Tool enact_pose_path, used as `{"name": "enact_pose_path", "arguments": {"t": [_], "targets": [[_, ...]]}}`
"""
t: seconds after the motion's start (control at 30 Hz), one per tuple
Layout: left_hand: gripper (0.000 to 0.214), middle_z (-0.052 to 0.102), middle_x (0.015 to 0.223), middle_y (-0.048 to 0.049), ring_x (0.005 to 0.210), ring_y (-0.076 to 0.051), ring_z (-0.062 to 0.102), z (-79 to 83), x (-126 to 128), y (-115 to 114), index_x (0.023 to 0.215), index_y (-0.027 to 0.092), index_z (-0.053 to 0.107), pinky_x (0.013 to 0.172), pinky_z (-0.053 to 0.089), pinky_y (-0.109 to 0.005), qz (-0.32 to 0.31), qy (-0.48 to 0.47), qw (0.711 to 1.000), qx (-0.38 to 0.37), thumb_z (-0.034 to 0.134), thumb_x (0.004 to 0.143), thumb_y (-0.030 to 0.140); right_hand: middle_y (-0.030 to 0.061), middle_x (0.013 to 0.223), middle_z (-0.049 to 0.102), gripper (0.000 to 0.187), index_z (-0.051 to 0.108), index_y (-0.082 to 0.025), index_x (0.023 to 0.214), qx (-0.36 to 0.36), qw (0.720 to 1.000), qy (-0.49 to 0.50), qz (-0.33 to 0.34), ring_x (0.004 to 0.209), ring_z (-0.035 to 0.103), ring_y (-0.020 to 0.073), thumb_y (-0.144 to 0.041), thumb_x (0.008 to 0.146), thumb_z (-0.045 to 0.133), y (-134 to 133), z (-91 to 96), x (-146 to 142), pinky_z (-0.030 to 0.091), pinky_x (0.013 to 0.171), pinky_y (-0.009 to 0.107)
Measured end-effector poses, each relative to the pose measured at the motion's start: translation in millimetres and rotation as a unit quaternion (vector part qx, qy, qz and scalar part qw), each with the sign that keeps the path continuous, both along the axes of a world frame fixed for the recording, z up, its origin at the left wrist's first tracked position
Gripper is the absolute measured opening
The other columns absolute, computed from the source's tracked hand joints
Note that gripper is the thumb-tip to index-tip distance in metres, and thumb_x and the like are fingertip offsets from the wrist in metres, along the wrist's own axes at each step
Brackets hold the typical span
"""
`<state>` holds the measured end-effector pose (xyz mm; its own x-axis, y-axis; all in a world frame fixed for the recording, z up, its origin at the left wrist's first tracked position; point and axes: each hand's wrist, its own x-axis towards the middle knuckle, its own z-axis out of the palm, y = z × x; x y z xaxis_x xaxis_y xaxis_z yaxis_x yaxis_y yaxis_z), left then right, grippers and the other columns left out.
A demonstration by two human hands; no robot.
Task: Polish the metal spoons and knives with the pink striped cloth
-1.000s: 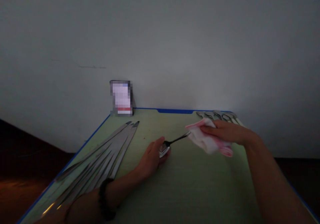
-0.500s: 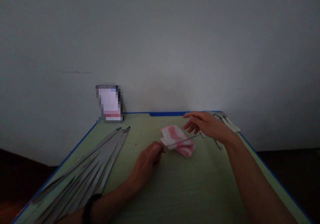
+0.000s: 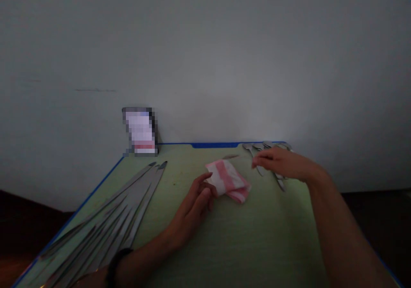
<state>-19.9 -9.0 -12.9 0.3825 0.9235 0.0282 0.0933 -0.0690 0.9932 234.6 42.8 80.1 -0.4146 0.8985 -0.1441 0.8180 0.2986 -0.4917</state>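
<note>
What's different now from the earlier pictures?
The right hand let go of the pink-and-white cloth, which moved left onto the table. The left hand let go of its spoon; whether the right hand now has it is unclear. The propped phone and the fanned metal cutlery stayed put.

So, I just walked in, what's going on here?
At a green table, a person's left hand is loosely open at the edge of a pink and white cloth; whether they touch is unclear. The right hand is over the spoons at the far right; I can't tell if it grips one. Metal utensils, apparently knives, lie fanned out at left. A phone leans against the wall.
</note>
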Motion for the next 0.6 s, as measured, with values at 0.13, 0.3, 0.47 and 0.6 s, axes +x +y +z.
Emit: {"name": "enact_pose_path", "arguments": {"t": [0.13, 0.3, 0.47, 0.6], "targets": [[0.031, 0.052, 0.092, -0.0032, 0.073, -0.014, 0.049, 5.8, 1.1, -3.1, 0.116, 0.021, 0.044, 0.065, 0.042, -0.026, -0.03, 0.062, 0.997, 0.024, 0.039, 0.089, 0.035, 0.0125, 0.09, 0.065, 0.04, 0.064, -0.014, 0.093, 0.129, 0.969, -0.062, -0.203, 0.085, 0.058, 0.0197, -0.034, 0.087, 0.029, 17.5, -18.0, 17.7, 0.038, 0.071, 0.027], [0.025, 0.056, 0.093, -0.0034, 0.078, -0.016, 0.05, 9.4, -0.1, -6.5, 0.108, 0.021, 0.049, 0.07, 0.042, -0.028, -0.054, 0.106, 0.992, 0.049, 0.038, 0.09, 0.033, 0.0194, 0.096, 0.063, 0.042, 0.057, -0.01, 0.097, 0.113, 0.95, -0.133, -0.259, 0.092, 0.059, 0.026, -0.034, 0.089, 0.024, 28.9, -50.4, 1.3, 0.039, 0.075, 0.033], [0.025, 0.056, 0.087, -0.0023, 0.074, -0.015, 0.05, 9.9, -1.0, -6.7, 0.107, 0.02, 0.051, 0.068, 0.042, -0.027, -0.061, 0.131, 0.987, 0.064, 0.037, 0.09, 0.033, 0.0219, 0.104, 0.059, 0.035, 0.044, -0.008, 0.113, 0.043, 0.941, -0.147, -0.302, 0.095, 0.059, 0.0265, -0.024, 0.088, 0.027, 27.4, -78.9, -22.9, 0.041, 0.073, 0.033], [0.025, 0.055, 0.085, -0.0016, 0.075, -0.015, 0.05, 8.9, -0.9, -6.6, 0.106, 0.02, 0.05, 0.069, 0.041, -0.027, -0.06, 0.16, 0.983, 0.07, 0.037, 0.09, 0.033, 0.0213, 0.105, 0.059, 0.033, 0.042, -0.008, 0.113, 0.04, 0.934, -0.148, -0.323, 0.096, 0.059, 0.0281, -0.018, 0.086, 0.026, 28.0, -87.3, -27.5, 0.042, 0.074, 0.035]]}}
